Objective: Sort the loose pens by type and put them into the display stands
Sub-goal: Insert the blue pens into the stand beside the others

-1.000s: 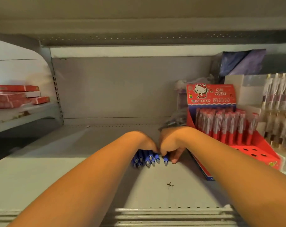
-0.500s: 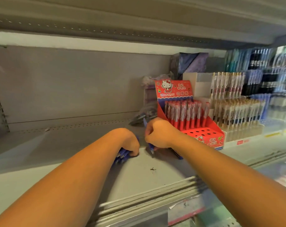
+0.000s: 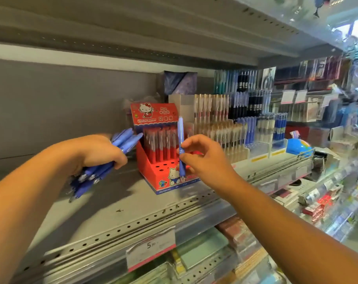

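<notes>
1. I am gripping a bundle of blue pens (image 3: 104,160) in my left hand (image 3: 100,152), fingers (image 3: 120,162) clenched around the middle of the barrels; the tips are pointing down toward me and the lighter ends are fanning up toward the red stand.
2. My right hand (image 3: 204,158) is pinching a single blue pen (image 3: 181,148) between thumb and fingertips, holding it upright with its tip down, in front of the red display stand (image 3: 153,171); whether the tip is touching anything I cannot tell.
3. My palm is hiding most of the bundle, so I am not counting the pens; motion is blurring their tips.
4. The price tag (image 3: 151,249) on the shelf (image 3: 104,212) edge is showing "5", with the smaller print too blurred to read.
5. The red stand is carrying a cat cartoon and "HELLO KITTY", with red-capped pens (image 3: 159,144) standing in its back rows.
6. Further right, rows of other pens (image 3: 215,119) are standing in clear racks, their labels unreadable.
</notes>
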